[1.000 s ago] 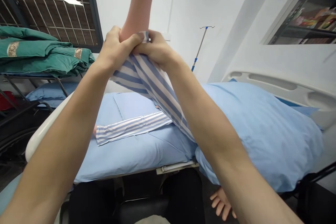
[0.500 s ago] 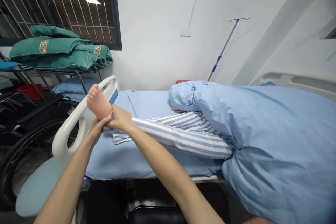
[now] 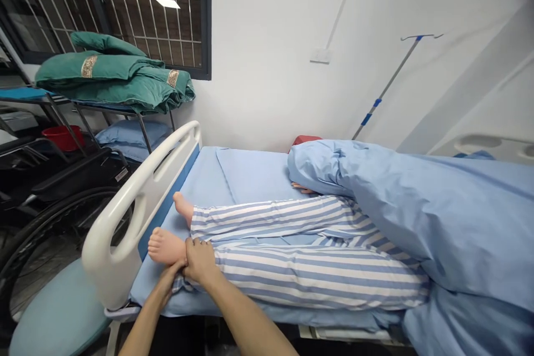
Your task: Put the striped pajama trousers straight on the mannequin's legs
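Observation:
A patient figure, with the smooth pink feet of a training manikin, lies on the bed in blue-and-white striped trousers (image 3: 300, 272). Both my hands are at the ankle of its near leg, low over the mattress. My right hand (image 3: 201, 260) wraps over the top of the ankle, at the trouser cuff. From the heel side, my left hand (image 3: 167, 281) grips the same ankle, its fingers partly hidden beneath. The near foot (image 3: 167, 247) sticks out beyond my hands, toes up. The far foot (image 3: 183, 208) rests on the sheet, untouched.
A white footboard (image 3: 112, 222) closes the bed's left end. A blue quilt (image 3: 417, 194) covers the figure's upper part. Behind are an IV pole (image 3: 387, 83) and a red object (image 3: 306, 139). Left stand a wheelchair (image 3: 70, 194) and folded green bedding (image 3: 117, 78).
My hands have lowered the near leg from raised above the bed down to the mattress, beside the other leg. The far foot has come into view. The camera view has shifted left.

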Motion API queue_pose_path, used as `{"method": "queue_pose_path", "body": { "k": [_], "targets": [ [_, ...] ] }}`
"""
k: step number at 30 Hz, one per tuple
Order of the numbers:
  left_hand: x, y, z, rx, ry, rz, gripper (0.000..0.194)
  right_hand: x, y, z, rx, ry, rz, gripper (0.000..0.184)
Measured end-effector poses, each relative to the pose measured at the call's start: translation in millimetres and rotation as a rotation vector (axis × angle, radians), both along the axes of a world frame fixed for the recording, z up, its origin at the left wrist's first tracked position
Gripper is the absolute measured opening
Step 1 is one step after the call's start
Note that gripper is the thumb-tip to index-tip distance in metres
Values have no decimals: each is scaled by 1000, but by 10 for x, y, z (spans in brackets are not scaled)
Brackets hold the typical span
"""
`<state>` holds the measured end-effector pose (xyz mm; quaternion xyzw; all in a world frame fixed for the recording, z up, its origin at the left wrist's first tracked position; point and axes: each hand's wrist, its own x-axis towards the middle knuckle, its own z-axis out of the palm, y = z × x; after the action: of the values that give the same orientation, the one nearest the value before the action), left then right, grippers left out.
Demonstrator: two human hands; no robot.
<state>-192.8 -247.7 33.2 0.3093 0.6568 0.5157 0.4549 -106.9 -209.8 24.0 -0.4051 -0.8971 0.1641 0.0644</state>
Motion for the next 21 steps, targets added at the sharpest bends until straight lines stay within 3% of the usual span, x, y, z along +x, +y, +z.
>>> {"method": "queue_pose_path", "body": {
  "k": [3,5,8,10,12,15,21],
  "targets": [
    [-3,-258,-196,-30,-94,53,33,-15,15,20,-25,-2,-8,58],
    [4,-319,-241,-46,-160,80,36,-2,8,86,-60,-6,1,59],
    [5,-291,-152,-5,-212,65,43,49,-8,267,-67,-9,14,59],
    [-3,-246,17,40,-211,49,43,100,-2,468,-45,6,24,58],
    [-5,-200,276,88,-178,47,43,170,25,744,-5,52,29,57],
    [39,-133,805,188,-116,30,48,328,106,1286,63,150,33,56],
    [471,38,2124,481,-99,-171,56,974,305,2584,88,453,49,60]
  ]
}}
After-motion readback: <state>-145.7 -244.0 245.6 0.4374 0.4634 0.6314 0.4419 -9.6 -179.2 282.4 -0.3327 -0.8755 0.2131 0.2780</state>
